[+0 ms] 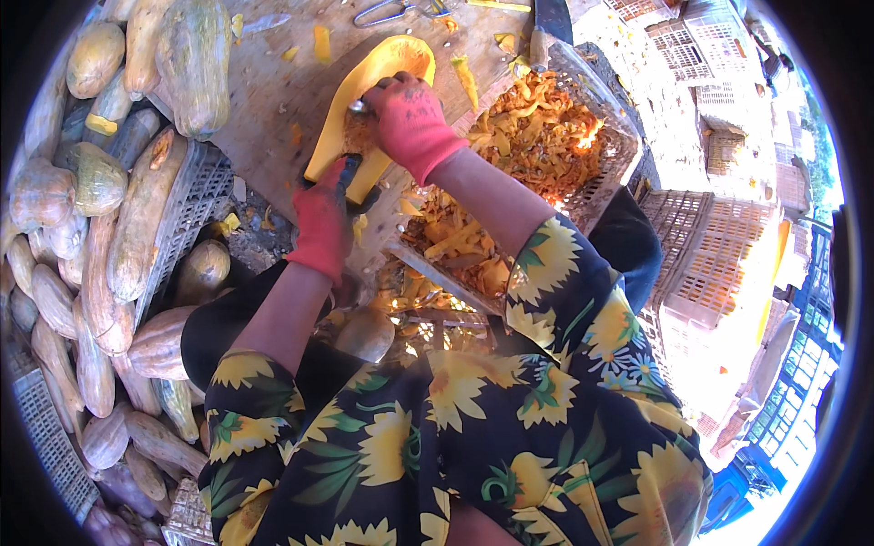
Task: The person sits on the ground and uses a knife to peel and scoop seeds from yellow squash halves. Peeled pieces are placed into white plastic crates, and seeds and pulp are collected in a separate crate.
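Observation:
A halved, elongated pumpkin [336, 136] lies cut side up on a wooden board [263, 102]. Its yellow flesh surrounds a hollow with fibrous brownish pulp. My left hand [322, 215], in a red glove with dark fingers, grips the near end of this half. In the matching glove, my right hand [412, 119] is closed around a metal scraping tool [358, 106] inside the hollow. My right fingers hide most of that tool, so its exact kind is unclear. Pumpkin scraps [466, 80] and seeds are scattered over the board.
A plastic crate [625, 153] of orange pulp and peelings stands right of the board. A broad-bladed knife [546, 31] and a metal-framed tool [389, 12] lie at the far edge. Whole pumpkins [147, 218] pile up left; stacked crates [710, 252] stand right.

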### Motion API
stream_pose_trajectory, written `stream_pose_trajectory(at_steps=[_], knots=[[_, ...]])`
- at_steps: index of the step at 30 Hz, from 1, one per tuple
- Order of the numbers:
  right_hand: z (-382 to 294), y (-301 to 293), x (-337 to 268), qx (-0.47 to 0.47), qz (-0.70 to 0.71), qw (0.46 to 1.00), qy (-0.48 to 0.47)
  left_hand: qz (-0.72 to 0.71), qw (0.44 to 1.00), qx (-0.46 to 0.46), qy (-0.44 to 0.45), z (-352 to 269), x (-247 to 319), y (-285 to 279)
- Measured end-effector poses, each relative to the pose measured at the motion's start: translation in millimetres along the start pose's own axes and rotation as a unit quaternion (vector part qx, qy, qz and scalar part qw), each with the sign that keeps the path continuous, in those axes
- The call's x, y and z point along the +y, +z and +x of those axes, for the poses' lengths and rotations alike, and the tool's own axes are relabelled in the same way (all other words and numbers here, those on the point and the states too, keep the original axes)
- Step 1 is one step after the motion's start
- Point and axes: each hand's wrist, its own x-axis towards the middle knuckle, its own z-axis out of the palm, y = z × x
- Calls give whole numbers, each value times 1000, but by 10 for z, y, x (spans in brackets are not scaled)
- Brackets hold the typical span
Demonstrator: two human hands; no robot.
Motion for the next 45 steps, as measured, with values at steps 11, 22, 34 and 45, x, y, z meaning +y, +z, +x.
stream_pose_trajectory(at_steps=[11,22,34,45], knots=[[8,-358,-240,-96,-27,994,51,-36,996,52,-63,10,236,117],[-286,-101,144,61,138,988,-8,-27,999,15,-33,64,869,94],[-105,125,1250,109,-179,955,-208,329,937,-29,109,115,1274,32],[-412,-187,370,132,3,991,14,425,859,5,285,5,1082,120]])
